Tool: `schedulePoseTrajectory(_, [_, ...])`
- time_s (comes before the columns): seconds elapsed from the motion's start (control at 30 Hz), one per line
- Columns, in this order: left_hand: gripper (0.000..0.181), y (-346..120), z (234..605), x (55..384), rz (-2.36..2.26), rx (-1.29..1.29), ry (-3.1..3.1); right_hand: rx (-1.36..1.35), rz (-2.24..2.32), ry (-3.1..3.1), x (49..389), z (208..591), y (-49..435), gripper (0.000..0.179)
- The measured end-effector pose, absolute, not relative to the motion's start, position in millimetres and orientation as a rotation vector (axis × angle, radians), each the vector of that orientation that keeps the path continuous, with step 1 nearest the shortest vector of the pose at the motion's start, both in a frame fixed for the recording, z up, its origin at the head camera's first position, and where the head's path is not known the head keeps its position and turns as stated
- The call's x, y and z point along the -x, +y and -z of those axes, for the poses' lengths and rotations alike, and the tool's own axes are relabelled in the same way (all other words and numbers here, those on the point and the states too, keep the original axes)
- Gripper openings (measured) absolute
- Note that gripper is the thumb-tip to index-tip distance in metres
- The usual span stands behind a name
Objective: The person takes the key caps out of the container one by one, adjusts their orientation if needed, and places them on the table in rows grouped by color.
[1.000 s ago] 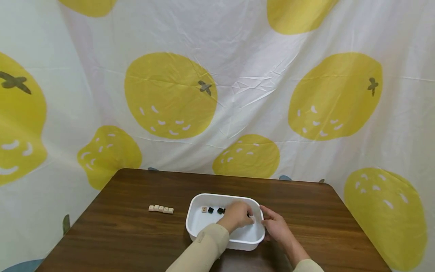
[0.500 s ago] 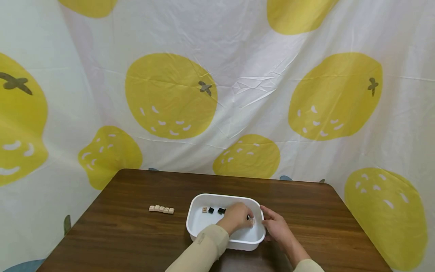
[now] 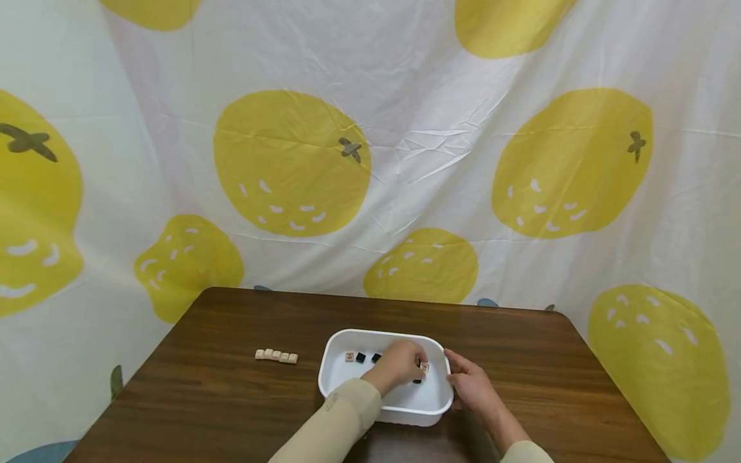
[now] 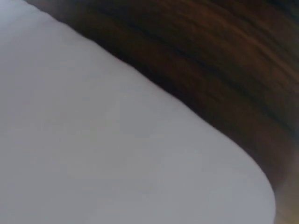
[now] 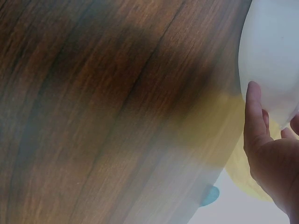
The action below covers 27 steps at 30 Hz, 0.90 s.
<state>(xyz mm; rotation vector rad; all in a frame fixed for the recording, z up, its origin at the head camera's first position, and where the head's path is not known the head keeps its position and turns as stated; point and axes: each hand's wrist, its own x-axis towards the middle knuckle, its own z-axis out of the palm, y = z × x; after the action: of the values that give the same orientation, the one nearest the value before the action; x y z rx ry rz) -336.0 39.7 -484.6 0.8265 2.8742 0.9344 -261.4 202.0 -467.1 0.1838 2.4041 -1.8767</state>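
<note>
A white plastic tray stands on the table and holds several small square tiles. My left hand reaches in from the left, fingers curled, pinching a cream tile with a printed face near the tray's right end. A dark tile lies just under these fingertips. A printed cream tile and two dark tiles, one a black tile, lie further left inside. My right hand rests against the tray's outer right wall; in the right wrist view its extended finger lies along that wall.
Left of the tray, a row of several cream tiles sits on the dark wooden table. A lemon-print cloth hangs behind the table. In the left wrist view the white tray wall covers much of the frame.
My left hand has shifted slightly left inside the tray, bringing the cream tile's printed face into view and uncovering the dark tile below it. My right hand has stayed at the tray wall.
</note>
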Motion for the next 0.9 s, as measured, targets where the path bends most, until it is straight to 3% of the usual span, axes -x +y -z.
schedulePoseTrajectory(0.9, [0.013,0.9,475.8,337.8,-1.300,-0.734,2.739,-0.212,1.872,2.393,262.3,467.0,200.8,0.054])
